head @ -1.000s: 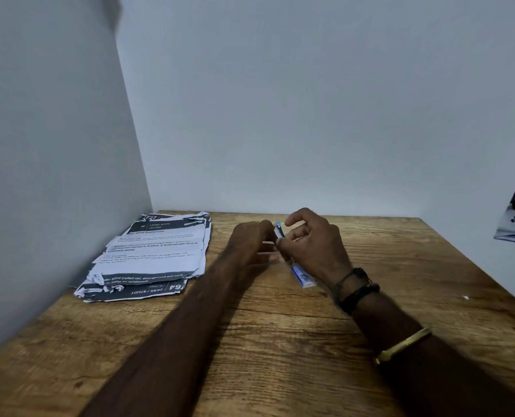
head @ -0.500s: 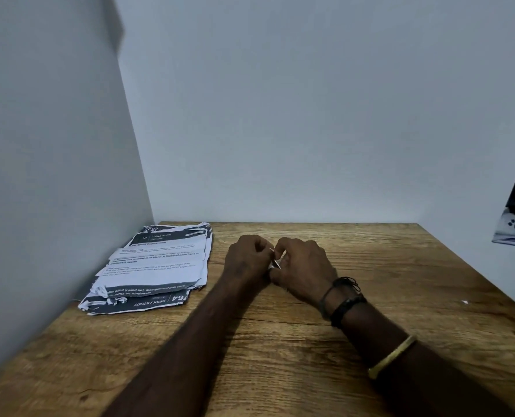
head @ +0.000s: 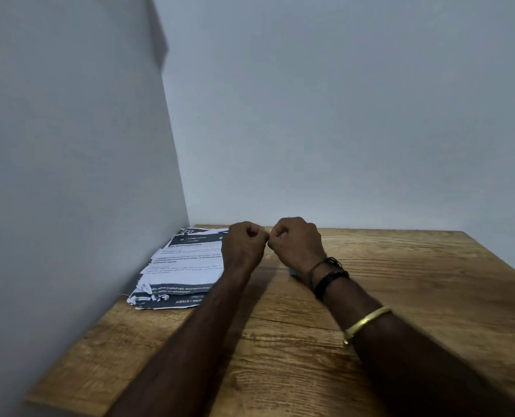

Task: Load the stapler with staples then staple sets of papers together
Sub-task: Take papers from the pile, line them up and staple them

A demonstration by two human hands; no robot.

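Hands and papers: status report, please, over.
Left hand, right hand curled, fingertips meeting; anything held hidden. Paper stack at left by wall. Nothing seen blocking.

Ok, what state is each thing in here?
Left hand: fingers curled, fingertips meeting the right's; contents hidden.
Right hand: fingers curled; contents hidden.
Paper stack: flat on the table, sheets uneven.
Bluish item: mostly hidden behind right wrist.

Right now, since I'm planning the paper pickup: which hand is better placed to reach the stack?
Left, probably. The left hand is next to the paper stack; the right hand lies beyond it and would have to cross over.
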